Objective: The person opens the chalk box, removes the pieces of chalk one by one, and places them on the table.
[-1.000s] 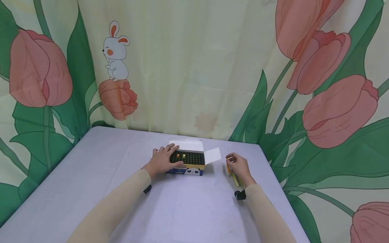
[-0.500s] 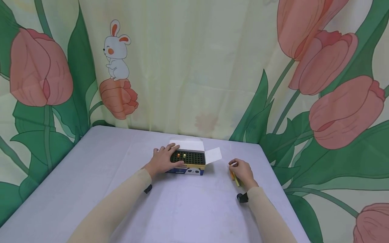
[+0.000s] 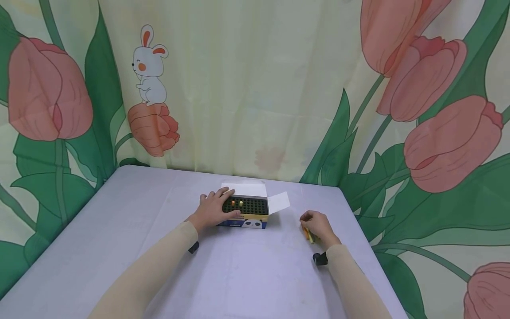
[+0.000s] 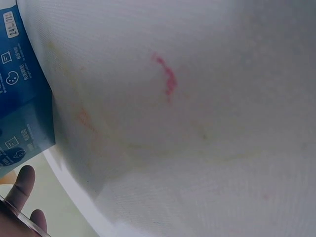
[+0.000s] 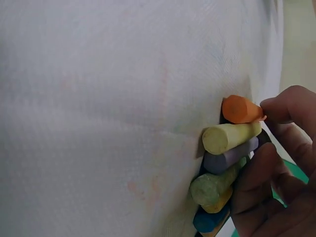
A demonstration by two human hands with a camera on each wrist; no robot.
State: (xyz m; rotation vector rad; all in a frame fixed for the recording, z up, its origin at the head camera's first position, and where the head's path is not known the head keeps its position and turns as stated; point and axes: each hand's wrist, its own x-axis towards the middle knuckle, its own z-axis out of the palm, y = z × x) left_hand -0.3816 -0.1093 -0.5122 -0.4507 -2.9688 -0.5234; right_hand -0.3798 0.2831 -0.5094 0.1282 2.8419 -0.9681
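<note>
A chalk box (image 3: 255, 223) with a panda on its front stands with its lid raised, showing a black tray of holes (image 3: 255, 206). An orange stick (image 3: 233, 203) and a pale yellow stick (image 3: 241, 204) stand in that tray. My left hand (image 3: 213, 209) holds the box's left end, thumb along the front edge and fingers across toward the back. My right hand (image 3: 320, 227) is at a row of loose chalk sticks on the table. Its bent fingers touch the orange chalk (image 5: 240, 109) and enclose the yellow chalk (image 5: 224, 138); purple, green and blue sticks lie alongside, partly hidden.
A white side flap (image 3: 278, 202) juts from the box toward the right hand. The table (image 3: 247, 274) has a white cloth with faint chalk marks (image 5: 143, 191). A curtain (image 3: 239, 88) printed with tulips and a rabbit hangs behind its far edge.
My right hand has shifted slightly right, and the orange chalk beside its fingertips now shows less. My left hand and the box have stayed in place.
</note>
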